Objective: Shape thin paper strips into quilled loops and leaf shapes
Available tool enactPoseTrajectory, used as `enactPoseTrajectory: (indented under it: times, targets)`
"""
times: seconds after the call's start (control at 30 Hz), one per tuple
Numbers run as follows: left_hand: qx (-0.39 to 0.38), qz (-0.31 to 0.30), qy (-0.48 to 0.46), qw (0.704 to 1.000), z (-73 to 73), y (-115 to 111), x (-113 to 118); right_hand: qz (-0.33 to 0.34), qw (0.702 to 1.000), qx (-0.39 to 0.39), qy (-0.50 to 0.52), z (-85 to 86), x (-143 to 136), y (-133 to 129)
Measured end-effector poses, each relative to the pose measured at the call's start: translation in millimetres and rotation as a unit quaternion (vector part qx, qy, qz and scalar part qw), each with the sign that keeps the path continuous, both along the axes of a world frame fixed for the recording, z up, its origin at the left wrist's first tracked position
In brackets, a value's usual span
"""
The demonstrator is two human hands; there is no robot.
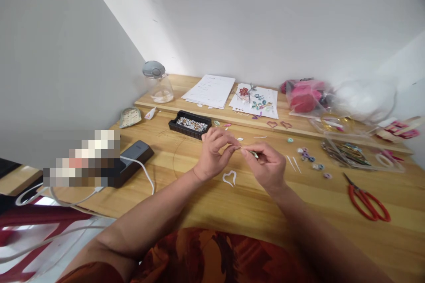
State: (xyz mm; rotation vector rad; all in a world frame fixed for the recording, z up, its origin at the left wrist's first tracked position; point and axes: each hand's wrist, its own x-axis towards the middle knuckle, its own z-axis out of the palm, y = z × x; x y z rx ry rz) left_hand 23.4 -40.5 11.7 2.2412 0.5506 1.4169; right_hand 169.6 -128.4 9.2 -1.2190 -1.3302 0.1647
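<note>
My left hand and my right hand meet fingertip to fingertip above the table, both in a pinch. A small pale green piece shows under the fingers of my right hand, which holds it; its full shape is hidden. What lies between my left thumb and forefinger is too small to name. Below the hands a white heart-shaped outline lies on the wood. Just behind my left hand stands a black tray of small pale and amber beads. A thin curved wire or thread runs left of that hand.
Red-handled scissors lie at the right. Near them are several small thread spools, white sticks and a clear box of wires. A power strip with cables sits left. Papers and a lidded jar stand behind.
</note>
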Motion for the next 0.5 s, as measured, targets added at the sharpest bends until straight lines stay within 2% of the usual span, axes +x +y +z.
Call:
enactPoseTrajectory:
  times: [0.07, 0.13, 0.3, 0.5]
  targets:
    - [0.047, -0.002, -0.031, 0.998, 3.6, 0, -2, 0.006, 0.991, 0.074, -0.112, 9.7, 1, -6]
    - [0.076, -0.024, -0.057, 0.995, 6.4, 0, -3, 0.017, 0.977, 0.118, -0.179, 17.3, 3, -9]
    - [0.112, -0.093, -0.085, 0.986, 8.5, 1, -4, 0.016, 0.957, 0.15, -0.248, 25.9, 9, -10]
    - [0.165, -0.083, -0.07, 0.98, 6.9, 3, -7, -0.006, 0.94, 0.174, -0.295, 31.2, 9, -12]
